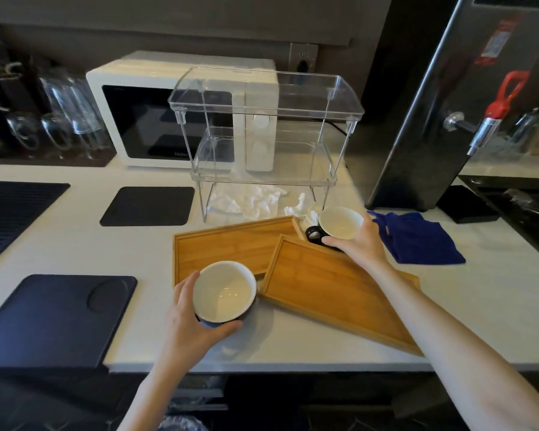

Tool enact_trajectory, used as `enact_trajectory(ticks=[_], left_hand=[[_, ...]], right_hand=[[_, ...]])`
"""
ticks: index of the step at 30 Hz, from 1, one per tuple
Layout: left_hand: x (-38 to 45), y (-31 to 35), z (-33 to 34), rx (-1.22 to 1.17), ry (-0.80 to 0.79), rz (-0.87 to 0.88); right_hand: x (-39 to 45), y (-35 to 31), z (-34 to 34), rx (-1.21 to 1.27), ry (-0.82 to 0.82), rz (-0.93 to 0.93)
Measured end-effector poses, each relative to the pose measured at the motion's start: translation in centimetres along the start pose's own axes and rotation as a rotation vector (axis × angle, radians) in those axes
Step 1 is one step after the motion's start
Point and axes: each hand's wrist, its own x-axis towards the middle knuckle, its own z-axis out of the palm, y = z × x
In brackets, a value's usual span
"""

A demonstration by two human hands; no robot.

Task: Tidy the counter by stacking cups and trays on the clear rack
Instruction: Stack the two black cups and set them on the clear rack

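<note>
My left hand (190, 318) grips a cup (224, 290), dark outside and white inside, at the near edge of the rear wooden tray (231, 241). A second wooden tray (333, 287) lies slanted, overlapping the first on its right. My right hand (360, 241) holds another white-lined cup (339, 222) with a black handle, just beyond the trays' far right corner. The clear two-tier rack (265, 98) stands behind the trays, both shelves bare.
A white microwave (156, 113) sits behind the rack. Crumpled white paper (249, 197) lies under the rack. A blue cloth (414, 237) is to the right, dark mats (147, 206) (56, 318) to the left, glassware (59, 119) at far left, a steel urn (442, 98) at right.
</note>
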Motion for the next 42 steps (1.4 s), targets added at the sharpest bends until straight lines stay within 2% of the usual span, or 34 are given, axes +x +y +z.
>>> enact_trajectory(ticks=[7,11,19,24,27,32,42], left_hand=[[0.1,0.4,-0.3,0.029,-0.070,-0.027],[0.2,0.7,-0.3,0.052,-0.054,-0.019],[0.4,1.1,-0.5,0.122,-0.077,-0.019],[0.3,1.2,-1.2,0.185,-0.138,-0.026],[-0.1,0.3,-1.6,0.063,-0.087,-0.069],[-1.0,-1.2,-2.2,-0.125,-0.078,-0.122],[-1.2,-1.3,-1.8,-0.217,-0.101,-0.104]], right_hand=[[-0.4,-0.3,-0.3,0.096,0.103,0.025],[-2.2,-1.5,-1.3,0.156,0.123,-0.091],[-7.9,-7.8,-1.8,0.245,-0.137,-0.370],[-11.4,-11.6,0.9,0.308,-0.279,-0.385],[-12.8,-12.3,2.6,0.286,-0.348,-0.409],[-13.7,-12.0,5.2,0.245,-0.390,-0.385],[-14.5,-10.6,6.0,0.248,-0.442,-0.334]])
